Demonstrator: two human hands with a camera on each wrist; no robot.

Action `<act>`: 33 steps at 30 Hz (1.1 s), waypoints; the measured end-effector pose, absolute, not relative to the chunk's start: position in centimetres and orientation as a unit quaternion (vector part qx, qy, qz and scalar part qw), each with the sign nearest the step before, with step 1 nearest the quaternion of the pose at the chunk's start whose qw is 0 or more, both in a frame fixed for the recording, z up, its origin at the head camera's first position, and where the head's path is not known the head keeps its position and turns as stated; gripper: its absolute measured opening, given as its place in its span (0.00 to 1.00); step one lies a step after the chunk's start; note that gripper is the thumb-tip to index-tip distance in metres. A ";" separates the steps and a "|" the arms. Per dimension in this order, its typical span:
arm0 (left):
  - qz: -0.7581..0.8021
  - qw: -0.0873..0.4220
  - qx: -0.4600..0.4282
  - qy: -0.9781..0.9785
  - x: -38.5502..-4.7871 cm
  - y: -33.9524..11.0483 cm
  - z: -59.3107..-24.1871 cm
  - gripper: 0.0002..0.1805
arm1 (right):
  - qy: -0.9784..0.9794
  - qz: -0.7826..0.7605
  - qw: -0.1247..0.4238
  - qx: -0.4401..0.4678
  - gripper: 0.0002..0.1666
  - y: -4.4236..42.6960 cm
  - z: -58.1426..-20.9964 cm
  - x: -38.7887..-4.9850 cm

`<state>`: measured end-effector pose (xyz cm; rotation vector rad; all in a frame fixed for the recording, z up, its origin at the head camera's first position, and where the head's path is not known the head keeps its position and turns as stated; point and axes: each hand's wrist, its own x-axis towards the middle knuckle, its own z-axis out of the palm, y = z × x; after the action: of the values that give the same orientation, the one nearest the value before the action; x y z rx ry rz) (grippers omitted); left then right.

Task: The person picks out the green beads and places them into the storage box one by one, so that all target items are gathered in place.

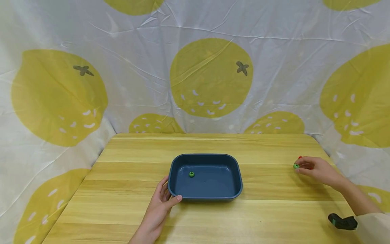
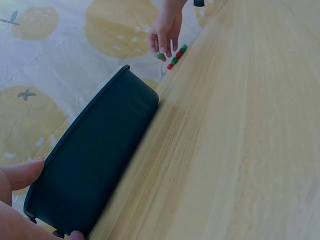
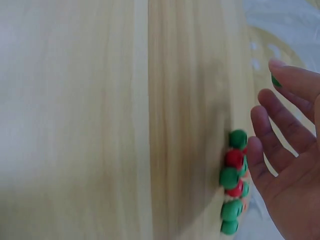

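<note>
A dark blue rectangular tray sits on the table, with one green bead lying inside toward its left. My left hand grips the tray's front left corner, thumb over the rim. Off to the right, my right hand pinches another green bead between thumb and forefinger, above the table. The other fingers of that hand are spread apart in the right wrist view. Beneath it, several red and green beads lie bunched together on the wood, mostly hidden by the hand in the head view.
The wooden table runs back to a hanging cloth printed with yellow lemons, which also covers both sides. A black strap-like device is beside the right sleeve.
</note>
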<state>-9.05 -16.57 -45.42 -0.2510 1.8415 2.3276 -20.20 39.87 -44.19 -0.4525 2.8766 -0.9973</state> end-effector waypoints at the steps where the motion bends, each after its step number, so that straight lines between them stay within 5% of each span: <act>1: 0.779 0.082 -0.084 0.616 -9.0 -16.6 -45.4 0.50 | 0.932 -0.327 0.034 -0.150 0.13 39.6 -44.2 -20.4; 33: 0.781 0.081 -0.083 0.614 -9.1 -16.6 -45.6 0.51 | 0.903 -0.373 0.078 -0.198 0.15 32.6 -42.9 -23.6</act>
<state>-9.08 -16.63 -45.65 -0.2482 1.8342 2.3346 -23.55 32.59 -42.88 -0.5934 2.7036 -1.1181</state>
